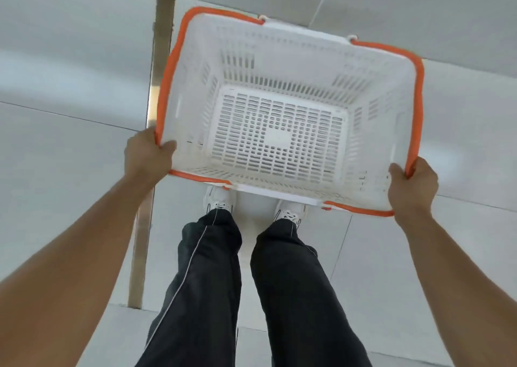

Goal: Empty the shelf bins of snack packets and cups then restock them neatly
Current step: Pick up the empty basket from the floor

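My left hand [149,154] was closed around the near left corner of a white plastic shopping basket [282,59], thumb over the rim, fingers under it. The basket was held in the air in front of me, above my white sneakers [219,199], with its open mouth turned up toward my face. Its long axis ran from left to right, a little tilted, the right end nearer to me. Two orange handles [418,101] lay folded down along the rim. Nothing was inside it. My right hand [412,187] gripped the near right corner in the same way. Below was a floor of large pale grey tiles [70,171], with a brass-coloured metal strip [156,67] on the left.
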Motion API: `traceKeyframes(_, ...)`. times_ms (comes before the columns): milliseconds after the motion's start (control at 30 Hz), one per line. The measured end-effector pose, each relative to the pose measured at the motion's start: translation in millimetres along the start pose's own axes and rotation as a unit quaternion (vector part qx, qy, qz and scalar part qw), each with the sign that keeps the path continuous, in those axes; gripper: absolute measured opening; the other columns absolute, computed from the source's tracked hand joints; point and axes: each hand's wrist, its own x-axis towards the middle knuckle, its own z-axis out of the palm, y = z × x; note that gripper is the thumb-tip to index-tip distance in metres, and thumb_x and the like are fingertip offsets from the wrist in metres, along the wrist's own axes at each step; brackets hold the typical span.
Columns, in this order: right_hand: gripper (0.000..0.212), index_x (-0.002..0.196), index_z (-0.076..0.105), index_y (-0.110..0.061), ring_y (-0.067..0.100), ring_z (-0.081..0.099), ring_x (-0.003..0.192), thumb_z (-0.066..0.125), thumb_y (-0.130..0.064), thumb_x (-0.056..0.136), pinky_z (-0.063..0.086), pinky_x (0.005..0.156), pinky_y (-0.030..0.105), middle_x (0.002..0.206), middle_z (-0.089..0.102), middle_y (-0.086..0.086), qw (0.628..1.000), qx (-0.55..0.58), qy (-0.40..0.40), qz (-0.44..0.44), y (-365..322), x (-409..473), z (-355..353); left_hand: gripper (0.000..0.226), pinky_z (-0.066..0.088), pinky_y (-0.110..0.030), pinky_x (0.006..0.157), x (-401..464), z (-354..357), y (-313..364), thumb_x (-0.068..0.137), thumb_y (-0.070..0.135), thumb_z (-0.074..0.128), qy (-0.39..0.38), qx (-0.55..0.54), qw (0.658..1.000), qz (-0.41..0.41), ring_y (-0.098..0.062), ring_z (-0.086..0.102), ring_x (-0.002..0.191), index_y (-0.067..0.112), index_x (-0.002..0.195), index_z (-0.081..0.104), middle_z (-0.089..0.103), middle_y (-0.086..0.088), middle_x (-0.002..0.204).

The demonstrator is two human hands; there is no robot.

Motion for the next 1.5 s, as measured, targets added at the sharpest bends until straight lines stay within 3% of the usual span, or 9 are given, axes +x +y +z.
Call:
traceKeyframes(200,0.040,0.066,0.032,-0.021,0.022,0.034,0.056,0.060,-0.014,0.094,0.031,0.061,0.034,0.060,0.033,-0.001,0.991,0.009,-0.019,-0.131,-126.5,-117.2,-155.9,0.023,0.039,-0.034,0.072,-178.7,-193.2,0.1,0.095,0.018,0.056,0.051,-0.092,0.991,-0.080,-0.027,0.052,0.083,0.002,0.112,0.061,0.057,-0.005,0.092)
traceKeyframes(333,0.003,0.094,0.057,-0.012,0.016,0.041,0.065,0.059,-0.012,0.094,0.038,0.068,0.031,0.068,0.044,-0.005,0.959,0.035,-0.070,-0.272,-208.5,-196.1,-248.9,0.015,0.041,-0.032,0.067,-309.2,-302.7,-20.6,0.095,0.022,0.058,0.171,-0.164,0.961,-0.140,-0.028,0.055,0.080,0.010,0.104,0.059,0.060,-0.002,0.088)
traceKeyframes(467,0.039,0.134,0.052,-0.012,0.006,0.055,0.098,0.059,-0.009,0.095,0.038,0.084,0.016,0.112,0.062,-0.003,0.904,0.080,-0.137,-0.397,-282.9,-267.0,-296.1,0.006,0.034,-0.008,0.053,-425.2,-354.0,-45.3,0.097,0.020,0.056,0.291,-0.233,0.907,-0.197,-0.017,0.049,0.071,0.018,0.102,0.055,0.055,0.004,0.079)
traceKeyframes(567,0.040,0.134,0.051,-0.012,0.013,0.058,0.109,0.059,-0.006,0.095,0.040,0.093,0.019,0.121,0.062,0.000,0.849,0.078,-0.186,-0.488,-329.7,-310.0,-302.6,0.014,0.035,-0.019,0.056,-491.0,-357.0,-71.3,0.097,0.019,0.058,0.355,-0.290,0.853,-0.249,-0.018,0.054,0.072,0.010,0.107,0.059,0.057,0.004,0.079)
traceKeyframes(667,0.035,0.124,0.055,-0.002,0.025,0.058,0.101,0.059,-0.008,0.090,0.036,0.084,0.020,0.112,0.064,0.016,0.786,0.027,-0.200,-0.585,-367.7,-354.5,-289.2,0.021,0.035,-0.026,0.067,-543.7,-339.8,-100.5,0.095,0.014,0.062,0.396,-0.317,0.805,-0.308,-0.020,0.055,0.080,0.001,0.112,0.061,0.059,-0.001,0.087)
traceKeyframes(800,0.033,0.114,0.060,0.001,0.011,0.051,0.083,0.057,-0.010,0.084,0.034,0.072,0.021,0.095,0.059,0.004,0.718,-0.015,-0.264,-0.643,-398.0,-418.5,-246.0,0.021,0.038,-0.029,0.074,-597.6,-311.8,-137.6,0.093,0.010,0.063,0.401,-0.365,0.745,-0.389,-0.025,0.058,0.086,0.003,0.113,0.063,0.061,-0.002,0.093)
traceKeyframes(967,0.030,0.117,0.062,-0.004,0.022,0.058,0.077,0.061,0.003,0.088,0.040,0.066,0.022,0.090,0.064,0.004,0.666,-0.049,-0.331,-0.667,-425.0,-492.4,-171.1,0.027,0.045,-0.036,0.075,-625.0,-294.3,-191.2,0.092,0.008,0.064,0.422,-0.387,0.696,-0.433,-0.032,0.067,0.092,0.003,0.118,0.065,0.071,-0.017,0.103)
traceKeyframes(1267,0.032,0.117,0.062,-0.020,0.019,0.060,0.081,0.058,-0.004,0.090,0.048,0.077,0.029,0.091,0.065,0.000,0.674,-0.026,-0.338,-0.656,-517.1,-620.3,-36.0,0.031,0.042,-0.027,0.078,-548.0,-386.0,-339.1,0.093,0.008,0.061,0.463,-0.407,0.659,-0.431,-0.020,0.062,0.093,0.007,0.124,0.065,0.070,-0.007,0.108)
traceKeyframes(1500,0.034,0.121,0.063,-0.020,0.018,0.062,0.087,0.055,-0.003,0.092,0.050,0.081,0.031,0.096,0.066,-0.001,0.721,-0.004,-0.301,-0.624,-626.9,-690.0,21.3,0.031,0.042,-0.027,0.077,-438.3,-518.1,-458.1,0.095,0.012,0.059,0.415,-0.407,0.725,-0.370,-0.021,0.063,0.092,0.007,0.125,0.064,0.071,-0.007,0.108)
